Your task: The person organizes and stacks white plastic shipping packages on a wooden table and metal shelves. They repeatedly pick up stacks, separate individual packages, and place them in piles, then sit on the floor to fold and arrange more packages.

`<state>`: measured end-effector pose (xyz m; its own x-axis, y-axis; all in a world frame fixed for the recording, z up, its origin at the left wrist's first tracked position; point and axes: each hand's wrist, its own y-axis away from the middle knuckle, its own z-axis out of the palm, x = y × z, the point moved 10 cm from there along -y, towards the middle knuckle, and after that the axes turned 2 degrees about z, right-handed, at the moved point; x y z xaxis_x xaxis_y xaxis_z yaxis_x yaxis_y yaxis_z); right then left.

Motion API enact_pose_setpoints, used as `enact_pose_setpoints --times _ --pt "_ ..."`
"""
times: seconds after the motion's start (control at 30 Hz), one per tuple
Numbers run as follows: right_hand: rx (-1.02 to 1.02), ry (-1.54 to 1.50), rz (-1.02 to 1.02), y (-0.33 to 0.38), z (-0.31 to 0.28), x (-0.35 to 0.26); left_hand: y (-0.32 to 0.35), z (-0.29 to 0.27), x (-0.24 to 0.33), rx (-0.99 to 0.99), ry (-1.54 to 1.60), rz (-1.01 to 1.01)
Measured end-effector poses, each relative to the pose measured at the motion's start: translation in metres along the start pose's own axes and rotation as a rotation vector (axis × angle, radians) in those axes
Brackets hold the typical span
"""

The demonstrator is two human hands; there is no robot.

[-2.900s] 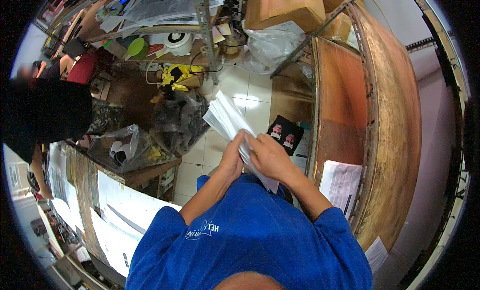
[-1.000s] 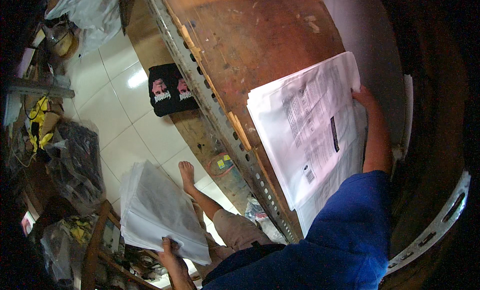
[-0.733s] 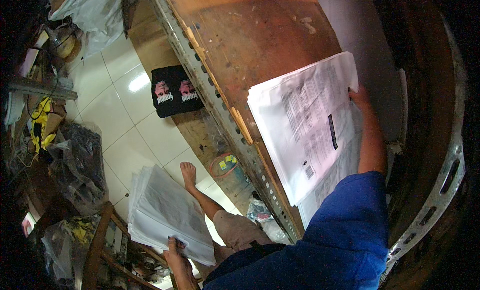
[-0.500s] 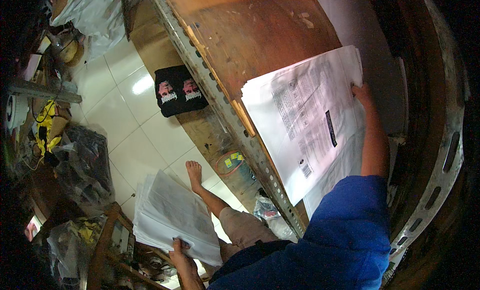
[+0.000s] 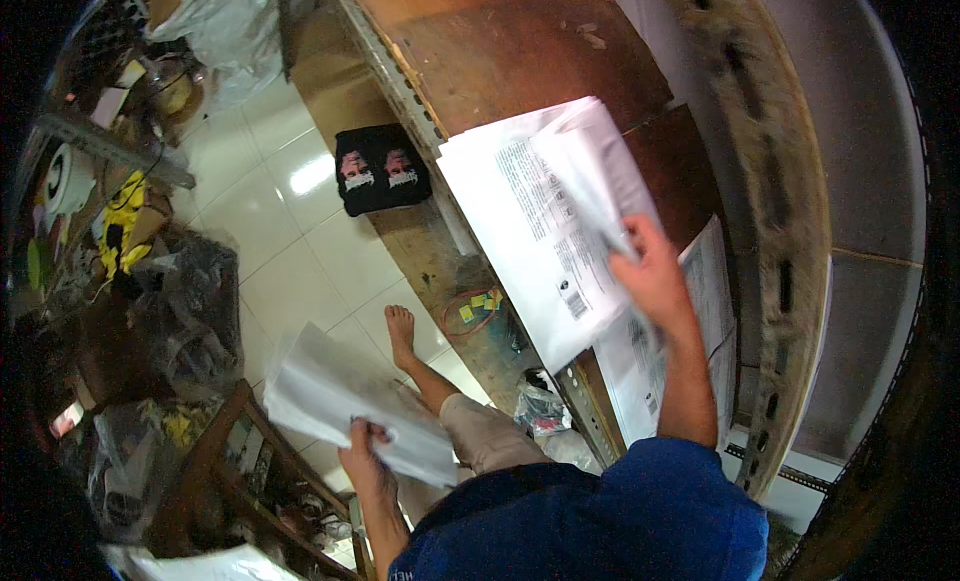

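My left hand (image 5: 368, 459) pinches a stack of thin whitish sheets (image 5: 335, 381) by its near edge, thumb on top. That stack hangs low on the left, above the tiled floor, slightly blurred. On a wooden shelf (image 5: 520, 41), at the right, lies a second stack of white sheets (image 5: 500, 251) with dark print. My right hand (image 5: 655, 276) has its fingers closed on the curled-up right part of the top printed sheet (image 5: 590, 186). More printed sheets (image 5: 708, 291) lie under and beside my right forearm. Whether the sheets are paper or plastic I cannot tell.
A perforated metal rail (image 5: 590, 406) edges the shelf. Below it, a folded black cloth (image 5: 383, 196) with pink and white print rests on a brown board (image 5: 325, 91). Clear plastic bags (image 5: 190, 311) and a wooden frame (image 5: 215, 451) crowd the left. A slotted beam (image 5: 770, 181) stands right.
My right hand has moved left and inward from the stack's far right edge, and the top sheet now curls up under it. The view has shifted; my left hand still holds its sheets.
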<state>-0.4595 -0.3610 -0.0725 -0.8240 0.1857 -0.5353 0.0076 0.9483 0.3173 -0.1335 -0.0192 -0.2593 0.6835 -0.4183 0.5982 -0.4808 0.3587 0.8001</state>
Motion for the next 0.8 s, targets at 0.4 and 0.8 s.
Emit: enact_pose_setpoints --times 0.4,0.8 --pt "-0.431 -0.058 -0.578 0.262 0.115 -0.147 0.163 0.050 0.035 -0.479 0.328 -0.003" --pt "-0.476 0.189 -0.716 0.370 0.135 -0.108 0.192 0.016 -0.039 -0.471 0.380 -0.209"
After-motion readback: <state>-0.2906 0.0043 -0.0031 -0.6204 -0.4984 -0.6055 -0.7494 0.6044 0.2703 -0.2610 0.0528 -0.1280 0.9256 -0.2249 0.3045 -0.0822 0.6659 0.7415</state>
